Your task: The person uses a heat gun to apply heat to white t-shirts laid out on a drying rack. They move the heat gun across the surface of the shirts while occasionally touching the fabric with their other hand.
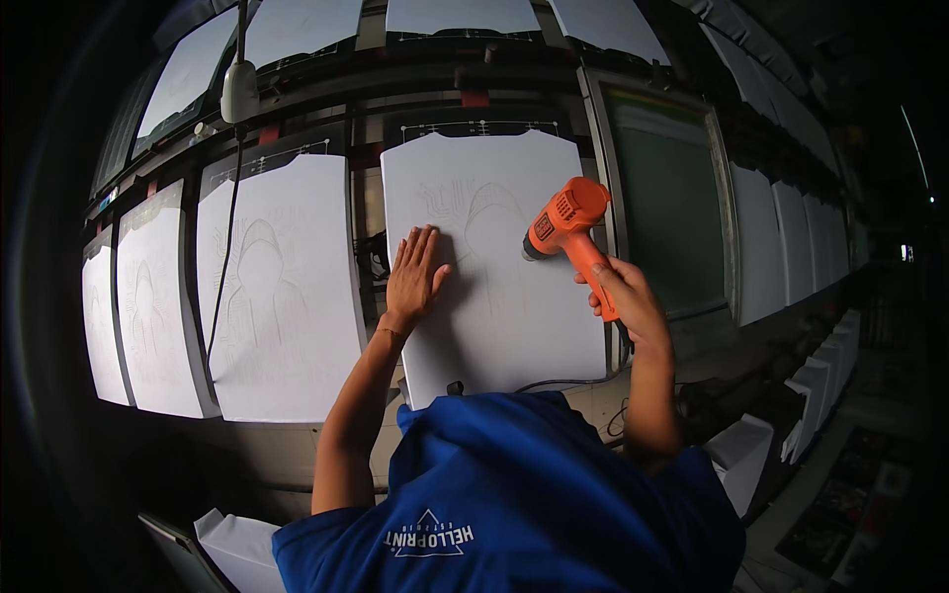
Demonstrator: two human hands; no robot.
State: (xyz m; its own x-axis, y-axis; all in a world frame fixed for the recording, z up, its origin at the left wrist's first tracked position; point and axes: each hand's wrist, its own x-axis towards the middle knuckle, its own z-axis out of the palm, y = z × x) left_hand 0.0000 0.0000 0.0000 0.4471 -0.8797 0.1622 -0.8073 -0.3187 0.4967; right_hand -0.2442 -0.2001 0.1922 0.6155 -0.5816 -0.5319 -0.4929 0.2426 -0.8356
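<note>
In my right hand (630,296) is an orange heat gun (570,227), gripped by its handle. Its dark nozzle points down and to the left, close over a white fabric panel (534,336) stretched on a board in front of me. A faint outline drawing (491,212) of a hooded figure with fine circuit-like lines marks the fabric. My left hand (415,275) lies flat on the panel's left part, fingers stretched out and pointing away from me, holding nothing. Between hand and nozzle the fabric is in view. The gun's cord hangs below the handle.
Similar white panels with the same outline (259,267) stand in a row to the left. A framed green screen (667,198) lies at the right. More white panels (465,18) line the far side. A cord with a white plug-like piece (239,92) hangs at the upper left.
</note>
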